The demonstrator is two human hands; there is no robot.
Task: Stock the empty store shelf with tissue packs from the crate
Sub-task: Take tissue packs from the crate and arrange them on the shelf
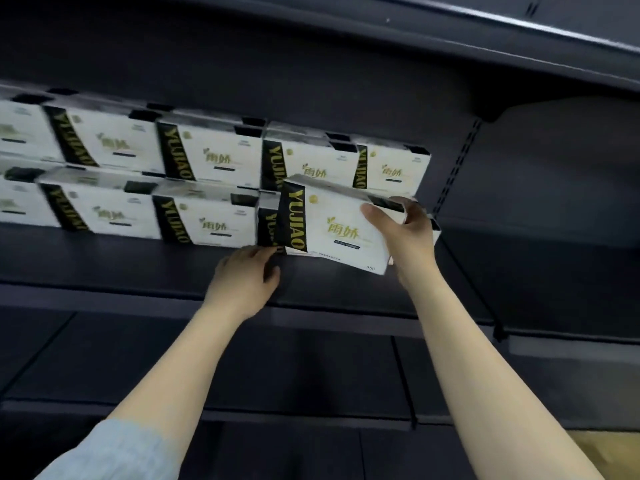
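A white tissue pack (332, 223) with a black band and gold lettering is tilted in front of the right end of the stocked rows. My right hand (403, 230) grips its right end, thumb across the front. My left hand (247, 280) is below and left of it, fingertips touching its lower left corner. Behind it, several matching tissue packs (207, 161) stand in two stacked rows along the dark shelf (138, 268). The crate is out of view.
A dark shelf board (450, 39) runs overhead. A slotted upright (457, 161) divides this bay from the bay on the right (554, 258). Lower dark shelves (311, 372) sit below my arms. A tan patch of floor (602, 452) shows at the bottom right.
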